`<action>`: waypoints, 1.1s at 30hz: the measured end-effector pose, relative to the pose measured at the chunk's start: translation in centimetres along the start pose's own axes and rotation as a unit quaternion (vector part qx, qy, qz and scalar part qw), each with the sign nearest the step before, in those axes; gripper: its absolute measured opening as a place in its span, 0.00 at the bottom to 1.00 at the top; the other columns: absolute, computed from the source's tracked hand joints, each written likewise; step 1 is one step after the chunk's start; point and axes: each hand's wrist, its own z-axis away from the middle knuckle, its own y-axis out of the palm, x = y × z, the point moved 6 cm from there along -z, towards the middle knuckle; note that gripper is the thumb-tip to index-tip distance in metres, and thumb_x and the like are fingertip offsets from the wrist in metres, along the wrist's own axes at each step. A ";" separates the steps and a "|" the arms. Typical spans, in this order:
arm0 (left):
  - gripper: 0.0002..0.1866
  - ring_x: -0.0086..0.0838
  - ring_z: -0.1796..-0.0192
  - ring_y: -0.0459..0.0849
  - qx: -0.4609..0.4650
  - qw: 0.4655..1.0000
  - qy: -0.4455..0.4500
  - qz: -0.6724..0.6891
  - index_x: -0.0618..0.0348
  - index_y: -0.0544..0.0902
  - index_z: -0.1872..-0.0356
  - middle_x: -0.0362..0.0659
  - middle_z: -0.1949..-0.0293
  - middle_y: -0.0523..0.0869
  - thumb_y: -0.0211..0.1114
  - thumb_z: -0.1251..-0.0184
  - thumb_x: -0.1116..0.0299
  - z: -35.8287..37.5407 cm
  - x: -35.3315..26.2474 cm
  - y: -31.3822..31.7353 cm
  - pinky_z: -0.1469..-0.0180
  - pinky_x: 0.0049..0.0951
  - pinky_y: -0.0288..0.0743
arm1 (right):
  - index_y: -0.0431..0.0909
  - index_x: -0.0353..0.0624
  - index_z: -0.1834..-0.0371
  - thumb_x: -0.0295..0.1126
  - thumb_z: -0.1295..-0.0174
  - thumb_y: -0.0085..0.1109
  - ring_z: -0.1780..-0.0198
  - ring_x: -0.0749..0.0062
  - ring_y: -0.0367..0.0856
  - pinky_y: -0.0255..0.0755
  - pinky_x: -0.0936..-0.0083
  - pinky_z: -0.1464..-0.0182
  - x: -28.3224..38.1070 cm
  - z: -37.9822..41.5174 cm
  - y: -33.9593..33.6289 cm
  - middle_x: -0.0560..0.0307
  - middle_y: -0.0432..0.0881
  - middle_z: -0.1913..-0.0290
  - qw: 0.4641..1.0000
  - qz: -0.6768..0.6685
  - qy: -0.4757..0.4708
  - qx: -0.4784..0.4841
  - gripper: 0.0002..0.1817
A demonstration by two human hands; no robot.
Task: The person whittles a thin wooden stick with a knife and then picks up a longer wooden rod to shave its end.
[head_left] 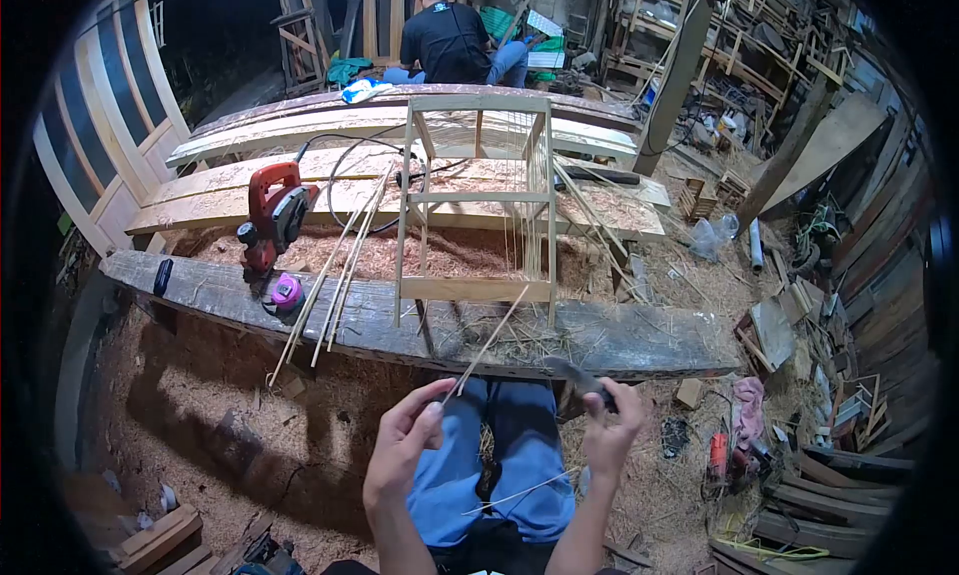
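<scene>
**Both hands busy over the lap: bamboo sliver in the left, knife in the right**

Blue-trousered knees (499,465) sit closest to my view, with a loose thin sliver (519,493) lying across them. Just above, my left hand (405,445) pinches the lower end of a long bamboo sliver (486,345) between thumb and fingertips; the stick slants up and to the right, its far tip reaching the bottom rail of the wooden frame (478,200). My right hand (611,425) is clenched around the handle of a knife (574,372), whose dark blade points up and left toward the sliver without touching it, as far as I can tell.

The frame stands upright on a weathered plank (639,340) that runs across in front of the knees, and thin vertical slats fill its right side. Several more long slivers (335,275) lean in a bundle to the left of the frame, their lower ends on the sawdust-covered ground (200,395). A red power tool (272,215) rests near the plank's left part, with a pink tape measure (287,293) just beside it. Pale boards (250,135) lie stacked behind. Farther back, a person in a dark shirt (445,40) sits facing away
</scene>
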 end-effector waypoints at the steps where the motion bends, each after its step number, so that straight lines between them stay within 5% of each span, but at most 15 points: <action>1: 0.20 0.14 0.72 0.62 0.003 1.000 -0.002 0.001 0.68 0.76 0.31 0.29 0.73 0.67 0.57 0.18 0.71 -0.2 0.0 0.4 0.68 0.21 0.59 | 0.85 0.40 0.60 0.53 0.38 0.73 0.64 0.59 0.75 0.66 0.64 0.56 0.9 0.1 0.8 0.56 0.77 0.69 1.000 -0.004 -0.007 0.025 0.23; 6: 0.18 0.14 0.70 0.66 0.020 0.999 0.023 0.012 0.67 0.78 0.33 0.33 0.71 0.75 0.58 0.17 0.70 -0.9 0.9 1.1 0.67 0.21 0.62 | 0.86 0.43 0.59 0.52 0.42 0.75 0.64 0.59 0.77 0.67 0.65 0.57 4.3 0.6 3.3 0.56 0.82 0.68 0.990 -0.055 -0.063 0.117 0.22; 9: 0.16 0.16 0.67 0.76 0.047 0.998 0.029 0.008 0.69 0.78 0.35 0.43 0.63 0.87 0.58 0.18 0.74 -1.1 1.3 1.4 0.64 0.21 0.70 | 0.87 0.43 0.60 0.51 0.44 0.76 0.65 0.60 0.78 0.67 0.65 0.58 5.4 1.1 4.4 0.56 0.83 0.68 0.979 -0.074 -0.087 0.170 0.22; 14: 0.12 0.19 0.70 0.78 0.054 0.998 0.008 0.035 0.71 0.80 0.42 0.46 0.65 0.87 0.60 0.19 0.75 -1.0 1.6 1.8 0.65 0.21 0.73 | 0.88 0.45 0.61 0.48 0.46 0.78 0.66 0.61 0.77 0.68 0.65 0.59 6.3 1.5 5.1 0.59 0.83 0.69 0.963 -0.068 -0.116 0.232 0.19; 33: 0.10 0.23 0.65 0.87 0.101 0.989 -0.053 -0.094 0.70 0.88 0.49 0.49 0.62 0.93 0.69 0.27 0.77 -0.6 2.0 2.1 0.60 0.24 0.81 | 0.88 0.45 0.60 0.44 0.48 0.78 0.64 0.63 0.77 0.66 0.66 0.56 6.0 0.6 3.2 0.60 0.83 0.68 0.989 -0.024 -0.089 0.117 0.18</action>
